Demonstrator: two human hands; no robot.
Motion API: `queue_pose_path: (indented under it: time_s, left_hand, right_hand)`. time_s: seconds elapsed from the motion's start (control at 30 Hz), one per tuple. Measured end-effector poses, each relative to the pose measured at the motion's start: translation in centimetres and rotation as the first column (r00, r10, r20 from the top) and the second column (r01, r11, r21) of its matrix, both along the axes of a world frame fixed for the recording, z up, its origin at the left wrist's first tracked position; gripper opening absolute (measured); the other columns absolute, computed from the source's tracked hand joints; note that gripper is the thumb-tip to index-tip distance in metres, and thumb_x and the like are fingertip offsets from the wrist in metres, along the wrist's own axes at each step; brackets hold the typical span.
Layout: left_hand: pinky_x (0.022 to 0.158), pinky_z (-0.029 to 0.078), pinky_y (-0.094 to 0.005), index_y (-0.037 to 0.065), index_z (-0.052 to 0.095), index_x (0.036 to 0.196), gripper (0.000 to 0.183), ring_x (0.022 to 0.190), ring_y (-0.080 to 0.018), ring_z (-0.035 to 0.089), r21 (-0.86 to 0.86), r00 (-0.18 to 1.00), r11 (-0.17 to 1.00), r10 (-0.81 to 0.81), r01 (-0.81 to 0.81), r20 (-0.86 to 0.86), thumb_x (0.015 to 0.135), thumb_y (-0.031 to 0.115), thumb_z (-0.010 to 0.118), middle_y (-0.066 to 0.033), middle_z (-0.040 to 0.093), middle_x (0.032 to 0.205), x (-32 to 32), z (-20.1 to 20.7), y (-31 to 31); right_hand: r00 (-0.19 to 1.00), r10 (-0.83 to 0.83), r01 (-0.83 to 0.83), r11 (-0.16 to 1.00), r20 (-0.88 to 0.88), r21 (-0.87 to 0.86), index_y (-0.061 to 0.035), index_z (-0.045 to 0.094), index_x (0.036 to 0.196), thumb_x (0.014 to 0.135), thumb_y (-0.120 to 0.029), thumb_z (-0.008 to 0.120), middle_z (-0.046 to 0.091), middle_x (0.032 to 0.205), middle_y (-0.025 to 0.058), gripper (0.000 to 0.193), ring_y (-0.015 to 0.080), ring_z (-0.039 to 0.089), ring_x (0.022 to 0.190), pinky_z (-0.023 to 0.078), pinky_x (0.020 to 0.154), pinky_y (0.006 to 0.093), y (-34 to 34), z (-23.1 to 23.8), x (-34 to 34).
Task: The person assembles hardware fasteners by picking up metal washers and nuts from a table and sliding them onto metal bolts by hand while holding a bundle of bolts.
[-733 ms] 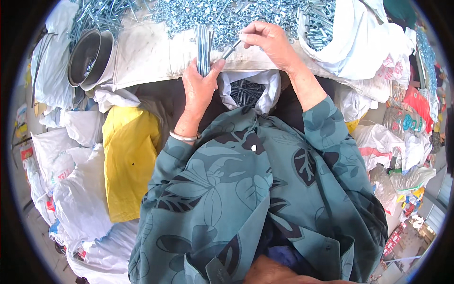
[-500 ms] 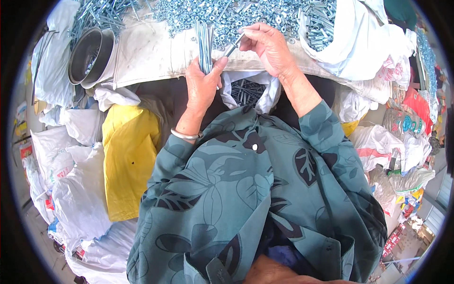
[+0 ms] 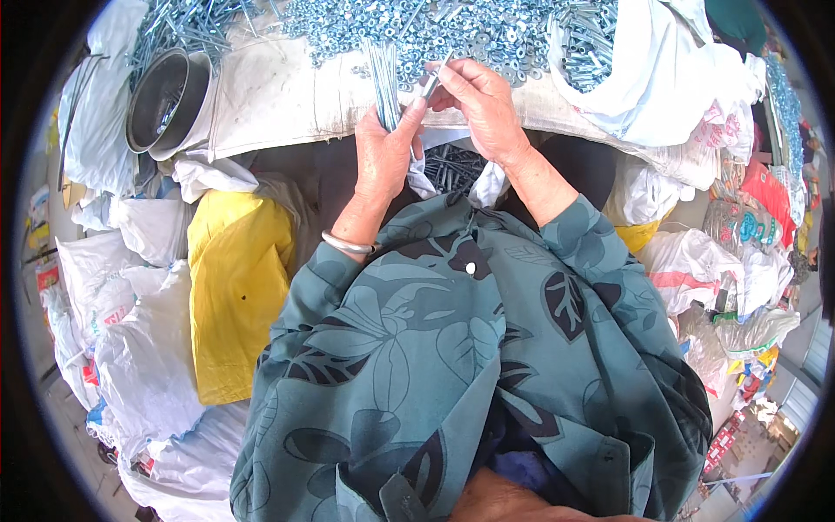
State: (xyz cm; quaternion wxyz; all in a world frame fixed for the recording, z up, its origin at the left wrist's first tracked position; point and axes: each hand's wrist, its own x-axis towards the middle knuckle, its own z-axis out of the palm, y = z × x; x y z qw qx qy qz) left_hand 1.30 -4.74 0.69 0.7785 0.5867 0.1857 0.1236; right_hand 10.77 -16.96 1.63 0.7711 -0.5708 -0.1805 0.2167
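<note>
My left hand is closed round a bundle of long, thin metal rods, which stand up out of the fist. Close beside it, my right hand pinches a short metal bolt between thumb and fingers, tilted with its upper end to the right. The bolt's lower end is by my left thumb; I cannot tell whether the thumb touches it. Both hands are over the near edge of the cloth-covered table. Below them, a white bag holds dark bolts, partly hidden by my hands.
A heap of nuts and washers spreads across the table's far side. Long bolts lie at far left, above a dark bowl. A white sack with bolts stands at right. A yellow sack and white sacks crowd my left side.
My right hand has moved left and slightly down, closer to my left hand. My left hand has shifted a little right with the rods. The bolt now stands more upright.
</note>
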Motion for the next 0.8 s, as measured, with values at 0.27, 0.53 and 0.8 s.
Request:
queue_pose_path:
  time_s: [0.27, 0.53, 0.8]
  left_hand:
    - [0.048, 0.043, -0.0259, 0.004, 0.061, 0.092, 0.023, 0.051, -0.0107, 0.054, -0.099, 0.992, 0.988, 0.115, -0.119, -0.045, 0.097, 0.027, 0.061, -0.0022, 0.061, 0.071, 1.3, 0.6, 0.5]
    - [0.042, 0.044, -0.0282, 0.002, 0.06, 0.091, 0.02, 0.048, -0.0119, 0.052, -0.164, 0.954, 0.966, 0.23, -0.199, 0.194, 0.095, 0.021, 0.065, -0.0023, 0.054, 0.069, 3.5, 0.6, 2.8]
    - [0.049, 0.038, -0.0213, -0.003, 0.067, 0.104, 0.024, 0.05, -0.0068, 0.05, 0.134, 0.976, 0.991, -0.049, 0.021, 0.213, 0.089, 0.014, 0.072, 0.0003, 0.056, 0.061, 5.4, 4.1, 2.6]
  right_hand:
    - [0.986, 0.038, -0.035, 0.999, 0.162, -0.021, -0.0005, 0.066, 0.101, 0.097, -0.022, 0.059, 0.067, 0.082, 0.0056, 0.023, 0.0106, 0.064, 0.074, 0.052, 0.071, 0.0258, -0.4, 0.6, 2.1]
    - [0.841, -0.077, 0.192, 0.968, 0.535, -0.162, -0.0002, 0.064, 0.093, 0.095, -0.017, 0.062, 0.068, 0.076, 0.0092, 0.017, 0.0139, 0.066, 0.069, 0.052, 0.064, 0.0278, -0.7, 3.3, 5.2]
    - [0.608, 0.147, 0.259, 0.892, 0.78, -0.37, -0.0002, 0.063, 0.099, 0.087, -0.012, 0.068, 0.064, 0.085, 0.0122, 0.017, 0.0252, 0.065, 0.077, 0.049, 0.068, 0.0332, -0.5, 0.5, 3.9]
